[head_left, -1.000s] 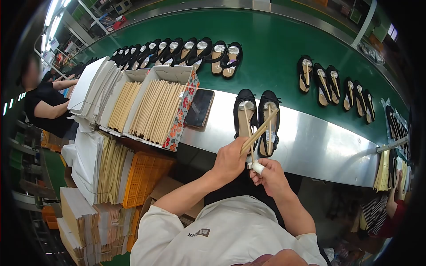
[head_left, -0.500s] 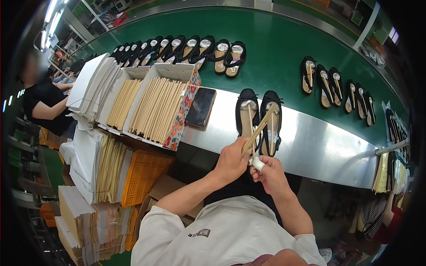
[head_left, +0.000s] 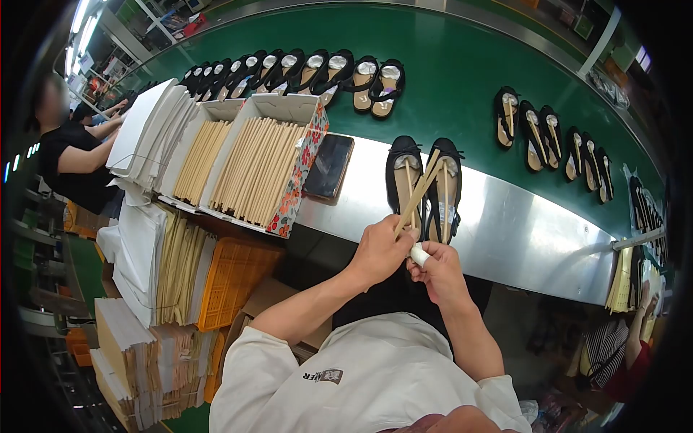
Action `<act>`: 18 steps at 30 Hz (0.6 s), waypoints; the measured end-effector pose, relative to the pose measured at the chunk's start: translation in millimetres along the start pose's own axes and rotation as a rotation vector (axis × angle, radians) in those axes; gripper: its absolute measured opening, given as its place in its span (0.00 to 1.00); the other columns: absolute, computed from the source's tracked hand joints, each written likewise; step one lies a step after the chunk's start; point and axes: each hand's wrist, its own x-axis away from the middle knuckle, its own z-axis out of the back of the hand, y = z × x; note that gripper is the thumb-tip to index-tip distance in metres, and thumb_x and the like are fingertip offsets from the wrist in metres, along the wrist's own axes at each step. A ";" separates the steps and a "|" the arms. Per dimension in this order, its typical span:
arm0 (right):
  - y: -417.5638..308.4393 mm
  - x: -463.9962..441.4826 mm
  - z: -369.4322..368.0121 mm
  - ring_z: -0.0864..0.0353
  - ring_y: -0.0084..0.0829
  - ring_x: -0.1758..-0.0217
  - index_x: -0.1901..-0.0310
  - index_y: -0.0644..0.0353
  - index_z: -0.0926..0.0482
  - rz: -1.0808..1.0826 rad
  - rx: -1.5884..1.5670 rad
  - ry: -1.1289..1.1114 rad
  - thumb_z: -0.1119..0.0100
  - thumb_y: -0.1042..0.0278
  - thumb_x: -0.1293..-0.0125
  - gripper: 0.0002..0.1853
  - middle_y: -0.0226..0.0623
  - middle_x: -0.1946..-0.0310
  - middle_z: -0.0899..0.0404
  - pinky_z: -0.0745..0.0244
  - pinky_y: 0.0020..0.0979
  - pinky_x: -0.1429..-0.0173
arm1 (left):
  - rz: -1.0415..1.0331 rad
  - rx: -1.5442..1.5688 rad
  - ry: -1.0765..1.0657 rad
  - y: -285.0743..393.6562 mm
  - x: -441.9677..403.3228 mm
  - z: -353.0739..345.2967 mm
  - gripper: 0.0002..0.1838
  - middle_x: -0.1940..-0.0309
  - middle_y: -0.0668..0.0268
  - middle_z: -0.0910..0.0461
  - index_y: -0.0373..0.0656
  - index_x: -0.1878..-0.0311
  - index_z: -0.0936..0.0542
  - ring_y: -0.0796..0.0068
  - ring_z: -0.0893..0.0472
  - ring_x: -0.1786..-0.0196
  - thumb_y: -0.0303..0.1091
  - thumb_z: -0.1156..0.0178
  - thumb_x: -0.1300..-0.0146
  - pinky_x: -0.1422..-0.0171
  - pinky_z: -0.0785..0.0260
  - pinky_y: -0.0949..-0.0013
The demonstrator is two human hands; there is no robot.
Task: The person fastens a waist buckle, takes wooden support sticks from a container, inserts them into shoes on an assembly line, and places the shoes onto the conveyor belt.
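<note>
A pair of black flat shoes with small bows lies toes away on the metal edge: the left shoe (head_left: 403,149) and the right shoe (head_left: 447,149). Crumpled pale stuffing fills both toes, and a thin wooden stick runs along each insole. My left hand (head_left: 380,251) is closed around a few loose wooden sticks (head_left: 426,182), which slant up over the shoes. Beside it, my right hand (head_left: 442,273), with a white wrapping (head_left: 419,255) on its thumb, is closed at the heel end of the left shoe. Its fingertips are partly hidden.
Left of me stand a flowered box (head_left: 299,173) packed with wooden sticks, a phone (head_left: 329,167), stacked paper (head_left: 148,137) and an orange crate (head_left: 238,281). More black shoes (head_left: 388,86) line the green table (head_left: 440,65). A person in black (head_left: 79,159) works at far left.
Both hands have moved slightly up in view, together with the shoes' heel ends. My left hand keeps the sticks, and my right hand remains at the left shoe's heel.
</note>
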 end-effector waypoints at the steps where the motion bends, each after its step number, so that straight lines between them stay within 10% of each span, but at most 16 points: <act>1: 1.5 -0.4 1.0 0.20 0.18 0.71 0.58 0.63 0.17 0.006 0.012 0.003 0.37 0.71 0.23 0.06 0.32 0.68 0.15 0.25 0.21 0.66 | 0.009 -0.011 -0.029 2.1 -1.2 0.7 0.18 0.67 0.50 0.12 0.28 0.47 0.16 0.57 0.11 0.62 0.38 0.35 0.28 0.52 0.20 0.59; 7: 0.4 -0.1 0.7 0.18 0.18 0.69 0.56 0.64 0.16 -0.042 0.009 -0.008 0.37 0.71 0.23 0.06 0.32 0.68 0.14 0.23 0.21 0.65 | 0.091 0.094 -0.049 -12.0 -14.2 -0.6 0.15 0.70 0.63 0.15 0.29 0.51 0.16 0.79 0.19 0.72 0.35 0.32 0.30 0.68 0.26 0.70; 18: 0.3 -0.7 -6.0 0.18 0.20 0.69 0.57 0.65 0.15 0.101 0.316 0.034 0.39 0.74 0.26 0.05 0.30 0.67 0.13 0.23 0.24 0.62 | 0.006 -0.021 -0.021 -7.3 -11.4 2.9 0.17 0.70 0.58 0.14 0.29 0.51 0.17 0.70 0.15 0.68 0.37 0.32 0.30 0.61 0.23 0.64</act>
